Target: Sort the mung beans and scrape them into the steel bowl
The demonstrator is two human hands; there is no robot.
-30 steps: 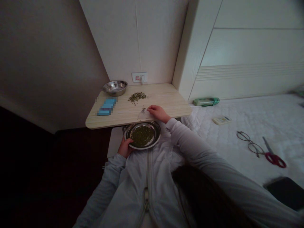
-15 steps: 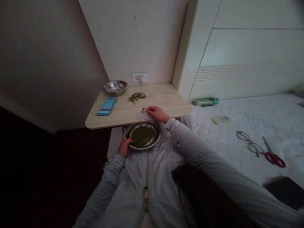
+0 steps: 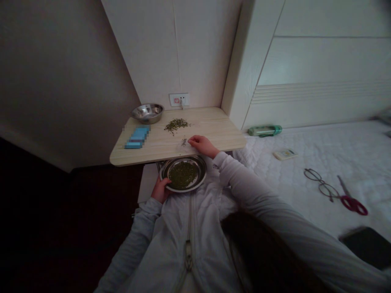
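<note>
My left hand (image 3: 161,190) grips the near left rim of a steel bowl (image 3: 200,171), thumb over the edge. A layer of small green beans or seeds (image 3: 182,175) covers the bowl's bottom. The bowl is against my lap at the table's front edge. My right hand (image 3: 200,144) is closed in a pinch low over the table, beside a few small dark bits (image 3: 184,142) that lie on or by a clear, film-like patch (image 3: 180,147). What its fingertips hold is too small to make out. Farther back, a loose pile of green-brown grains (image 3: 176,125) is spread on the wood.
On the small wooden table (image 3: 214,122) stand a second steel bowl (image 3: 148,114) and a blurred blue item (image 3: 137,137). A wall socket (image 3: 179,99) is behind. The bed on the right holds a green bottle (image 3: 264,130), a small pale box (image 3: 285,154), glasses (image 3: 328,190), scissors (image 3: 352,203) and a dark flat object (image 3: 366,246).
My right hand has shifted very slightly, its pinched fingertips a little right of where they were. My left hand and the bowl stay in place.
</note>
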